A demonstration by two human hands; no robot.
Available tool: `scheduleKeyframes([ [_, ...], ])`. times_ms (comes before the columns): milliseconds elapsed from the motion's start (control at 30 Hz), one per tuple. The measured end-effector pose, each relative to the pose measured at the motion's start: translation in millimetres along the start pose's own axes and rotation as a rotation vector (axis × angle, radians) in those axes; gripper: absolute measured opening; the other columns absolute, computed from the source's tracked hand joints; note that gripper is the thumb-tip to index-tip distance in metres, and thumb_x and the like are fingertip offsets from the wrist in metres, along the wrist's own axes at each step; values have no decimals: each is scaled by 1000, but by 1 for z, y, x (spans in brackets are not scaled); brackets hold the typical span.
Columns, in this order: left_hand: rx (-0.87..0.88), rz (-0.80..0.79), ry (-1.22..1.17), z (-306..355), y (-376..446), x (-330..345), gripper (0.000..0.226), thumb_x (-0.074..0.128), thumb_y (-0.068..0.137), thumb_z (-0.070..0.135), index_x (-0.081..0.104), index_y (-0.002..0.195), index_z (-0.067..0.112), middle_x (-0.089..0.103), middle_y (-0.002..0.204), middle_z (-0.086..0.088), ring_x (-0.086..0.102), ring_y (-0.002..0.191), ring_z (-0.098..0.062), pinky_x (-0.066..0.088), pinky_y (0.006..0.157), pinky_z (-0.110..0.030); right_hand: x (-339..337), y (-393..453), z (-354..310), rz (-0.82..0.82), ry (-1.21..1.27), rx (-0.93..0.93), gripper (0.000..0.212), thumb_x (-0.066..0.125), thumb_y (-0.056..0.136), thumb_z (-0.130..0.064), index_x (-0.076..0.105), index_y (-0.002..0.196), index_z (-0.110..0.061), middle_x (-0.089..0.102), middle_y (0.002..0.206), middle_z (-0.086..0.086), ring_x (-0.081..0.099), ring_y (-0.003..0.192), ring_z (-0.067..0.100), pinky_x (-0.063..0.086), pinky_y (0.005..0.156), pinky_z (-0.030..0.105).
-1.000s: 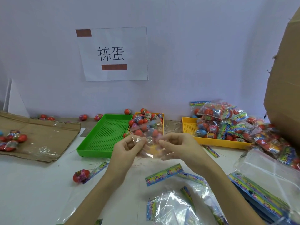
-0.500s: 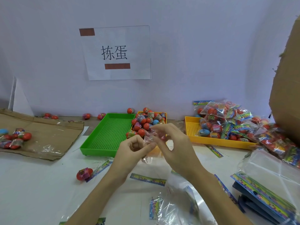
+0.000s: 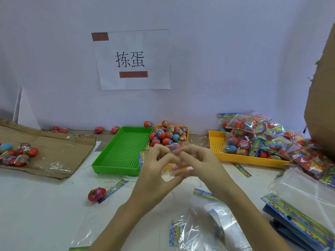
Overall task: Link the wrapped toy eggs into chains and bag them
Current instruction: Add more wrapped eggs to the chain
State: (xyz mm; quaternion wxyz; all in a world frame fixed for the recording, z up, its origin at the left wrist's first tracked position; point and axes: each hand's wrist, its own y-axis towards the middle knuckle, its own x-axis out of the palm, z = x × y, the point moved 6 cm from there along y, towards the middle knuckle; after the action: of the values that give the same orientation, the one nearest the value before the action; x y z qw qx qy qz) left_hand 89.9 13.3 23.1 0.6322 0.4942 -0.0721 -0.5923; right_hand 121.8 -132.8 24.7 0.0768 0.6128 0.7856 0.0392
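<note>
Hands meet just in front of the green perforated plastic tray (image 3: 123, 151), left hand (image 3: 155, 171) and right hand (image 3: 197, 165) each with a narrow pinching grip on one clear crinkled plastic bag (image 3: 172, 171). The bag is see-through and blurred; which way its long axis runs cannot be told. Bare white table (image 3: 36, 205) lies left of the tray's front; loose bags crowd the right.
</note>
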Motion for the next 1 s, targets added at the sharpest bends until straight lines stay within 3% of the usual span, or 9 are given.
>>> scheduleKeyframes([
  [133,44,10,135,2,-2,-1,32,79,85,53,76,104,28,46,111,8,46,108,-14,42,93,-35,-12,3,0,106,-183,-80,23,55,103,-3,76,104,-14,78,90,0,77,82,17,64,73,33],
  [233,-40,127,167,-3,2,-14,44,79,84,58,69,118,31,52,124,12,48,119,-10,38,102,-30,-16,4,-2,40,-307,-121,13,63,100,-8,73,105,-15,79,89,-2,76,78,15,62,68,29],
  [300,-150,59,117,-12,5,-16,60,83,79,59,63,128,32,62,121,17,56,116,-6,36,101,-23,-17,4,-3,-16,-309,-122,10,66,99,-11,73,105,-16,80,90,-3,76,76,16,58,64,24],
  [400,-326,-36,-170,-26,4,-11,34,89,80,33,71,109,26,77,89,9,74,84,-9,55,82,-25,-19,5,-3,2,-320,-128,17,72,96,-21,69,112,-23,78,96,-5,75,79,12,58,67,25],
  [467,-373,-8,-222,-30,1,-11,20,87,83,23,74,98,21,78,78,5,75,68,-13,60,71,-29,-23,4,-8,176,-397,-214,32,78,91,-31,61,118,-28,71,105,-12,71,89,5,57,73,22],
  [567,-372,8,-241,-32,-1,-9,16,86,85,19,74,96,19,79,77,7,76,66,-13,61,70,-26,-20,-7,-26,377,-567,-491,26,79,91,-29,63,112,-26,63,105,-13,63,96,6,53,79,19],
  [667,-353,33,-233,-31,0,-9,16,86,84,19,75,95,21,79,80,10,77,71,-9,59,69,-21,-7,-12,-34,330,-723,-624,12,76,93,-27,71,104,-24,67,101,-15,61,97,3,51,86,29],
  [767,-310,62,-220,-29,0,-9,16,87,84,18,76,96,20,78,83,12,76,75,-7,57,69,-17,1,-11,-27,280,-866,-531,18,74,93,-38,73,108,-28,69,104,-18,61,99,4,39,98,38],
  [1000,-240,55,-148,-24,0,-8,15,83,89,26,75,101,20,76,90,17,74,83,-5,59,72,-22,2,-7,-17,215,-871,-396,10,76,90,-37,74,98,-31,60,100,-16,53,99,2,24,98,31],
])
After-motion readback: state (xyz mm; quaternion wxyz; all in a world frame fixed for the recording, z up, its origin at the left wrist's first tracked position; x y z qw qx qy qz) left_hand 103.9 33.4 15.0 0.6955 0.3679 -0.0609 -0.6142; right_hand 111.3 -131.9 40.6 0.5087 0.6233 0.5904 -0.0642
